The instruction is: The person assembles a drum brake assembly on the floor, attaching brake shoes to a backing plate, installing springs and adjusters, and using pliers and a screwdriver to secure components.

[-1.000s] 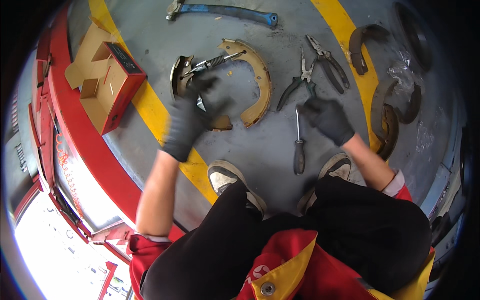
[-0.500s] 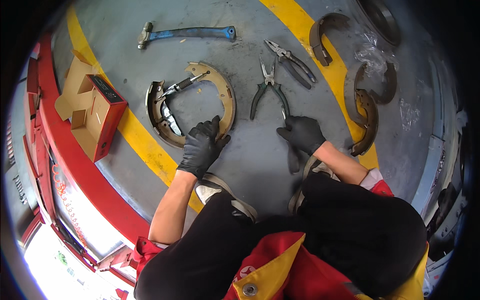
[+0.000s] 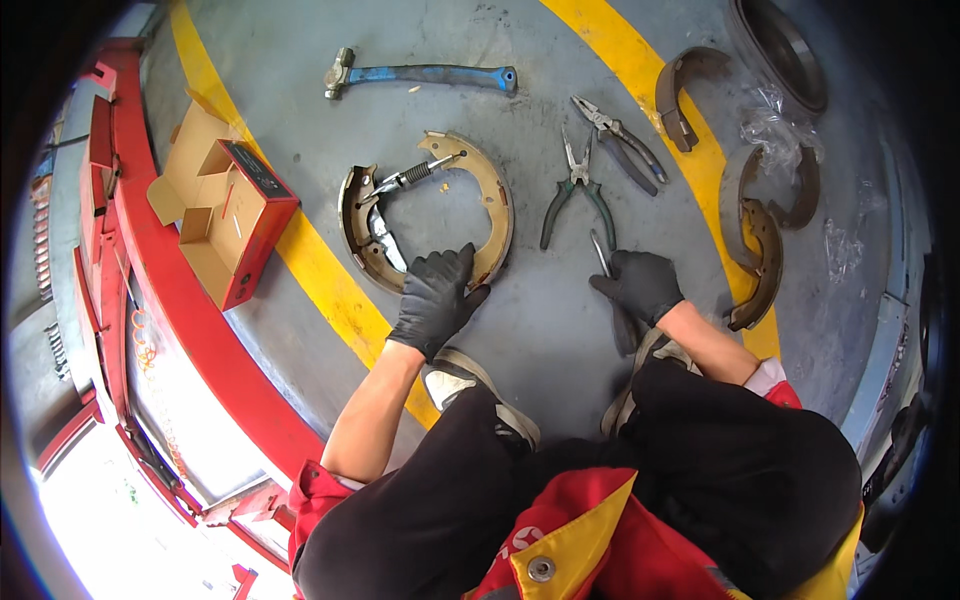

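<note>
My left hand [image 3: 437, 300], in a black glove, is closed over the lower end of a ring of two brake shoes [image 3: 497, 205] on the floor. A spring-wrapped adjuster [image 3: 415, 175] spans the ring's upper part, and a bright metal lever [image 3: 383, 235] lies inside its left side. My fingers hide the lower joint. To the right, my gloved right hand [image 3: 640, 285] is closed on a screwdriver [image 3: 600, 252] low against the floor. Its metal shaft points away from me, and its dark handle shows below the hand. Long-nose pliers [image 3: 579, 185] lie just beyond it, handles spread.
A blue-handled hammer [image 3: 430, 75] lies farther off, and combination pliers [image 3: 625, 145] at the right. An opened cardboard box [image 3: 240, 225] stands left beside a red metal frame [image 3: 190, 310]. Worn brake shoes [image 3: 760, 265], plastic wrap [image 3: 775, 130] and a brake drum [image 3: 785, 55] are on the right.
The whole scene has shifted right and slightly down in the picture. Both hands keep nearly the same places. The screwdriver's shaft now shows a little more clearly beside the pliers' handle.
</note>
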